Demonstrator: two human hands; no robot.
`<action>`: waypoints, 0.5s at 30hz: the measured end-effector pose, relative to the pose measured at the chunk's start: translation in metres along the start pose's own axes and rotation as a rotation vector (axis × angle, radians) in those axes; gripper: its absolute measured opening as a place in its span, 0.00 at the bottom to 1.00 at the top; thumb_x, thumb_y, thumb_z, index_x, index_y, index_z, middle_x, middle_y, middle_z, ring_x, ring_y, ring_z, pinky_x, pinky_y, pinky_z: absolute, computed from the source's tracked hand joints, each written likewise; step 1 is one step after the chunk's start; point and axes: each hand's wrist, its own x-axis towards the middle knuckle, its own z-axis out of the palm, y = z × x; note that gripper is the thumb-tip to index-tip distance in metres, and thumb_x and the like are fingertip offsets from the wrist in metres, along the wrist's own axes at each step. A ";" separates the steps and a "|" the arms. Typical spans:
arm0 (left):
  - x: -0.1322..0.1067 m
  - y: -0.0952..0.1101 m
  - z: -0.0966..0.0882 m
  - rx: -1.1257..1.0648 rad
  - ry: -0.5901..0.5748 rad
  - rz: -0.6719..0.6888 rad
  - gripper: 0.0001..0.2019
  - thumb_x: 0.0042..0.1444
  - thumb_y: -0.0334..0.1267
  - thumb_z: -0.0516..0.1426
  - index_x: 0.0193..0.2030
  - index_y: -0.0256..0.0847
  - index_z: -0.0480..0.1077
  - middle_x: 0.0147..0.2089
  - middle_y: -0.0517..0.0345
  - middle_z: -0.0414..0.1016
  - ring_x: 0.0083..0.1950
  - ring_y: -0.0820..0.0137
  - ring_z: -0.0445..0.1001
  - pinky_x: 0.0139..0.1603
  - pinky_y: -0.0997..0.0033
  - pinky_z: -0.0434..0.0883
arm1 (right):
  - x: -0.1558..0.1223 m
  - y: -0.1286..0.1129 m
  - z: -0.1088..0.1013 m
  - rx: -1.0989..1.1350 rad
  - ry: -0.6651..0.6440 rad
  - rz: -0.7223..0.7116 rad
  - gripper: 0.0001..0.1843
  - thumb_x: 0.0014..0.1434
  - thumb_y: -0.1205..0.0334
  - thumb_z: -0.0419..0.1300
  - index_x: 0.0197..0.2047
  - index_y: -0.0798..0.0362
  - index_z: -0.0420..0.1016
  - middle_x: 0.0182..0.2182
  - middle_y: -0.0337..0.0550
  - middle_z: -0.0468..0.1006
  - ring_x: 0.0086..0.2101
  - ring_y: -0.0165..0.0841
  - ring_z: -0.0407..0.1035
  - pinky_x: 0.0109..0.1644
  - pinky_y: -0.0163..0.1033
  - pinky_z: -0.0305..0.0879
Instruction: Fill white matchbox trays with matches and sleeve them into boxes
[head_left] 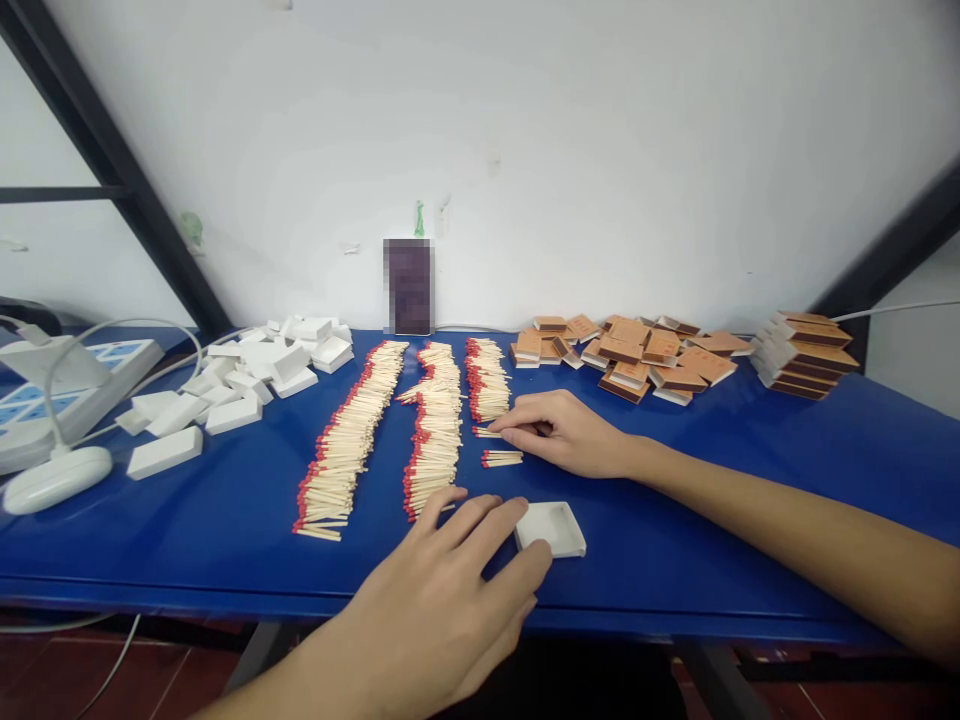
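Note:
My right hand (566, 432) reaches in from the right, thumb and index finger pinched at the stick ends of a few matches (484, 432). Just below them, a small group of matches (502, 458) lies apart on the table. My left hand (457, 590) hovers in front with its fingers spread. Its fingertips are at the left edge of a white matchbox tray (555, 528) that lies open side up; whether they touch it I cannot tell. Red-tipped matches form three long rows: left (349, 440), middle (436, 430) and right (487, 380).
White matchbox trays (244, 375) are heaped at the back left, beside a power strip (75, 390) and a white cabled device (56, 480). Orange matchbox sleeves (645, 350) lie piled at the back right, near stacked matchboxes (806, 355). A pixelated dark rectangle (409, 285) stands against the wall.

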 end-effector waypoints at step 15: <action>0.000 0.001 0.000 -0.005 -0.013 -0.002 0.16 0.68 0.34 0.49 0.61 0.41 0.65 0.62 0.45 0.68 0.59 0.54 0.70 0.60 0.46 0.68 | 0.000 0.002 0.004 -0.058 0.067 0.028 0.15 0.66 0.63 0.55 0.46 0.53 0.83 0.29 0.42 0.76 0.28 0.30 0.67 0.33 0.35 0.59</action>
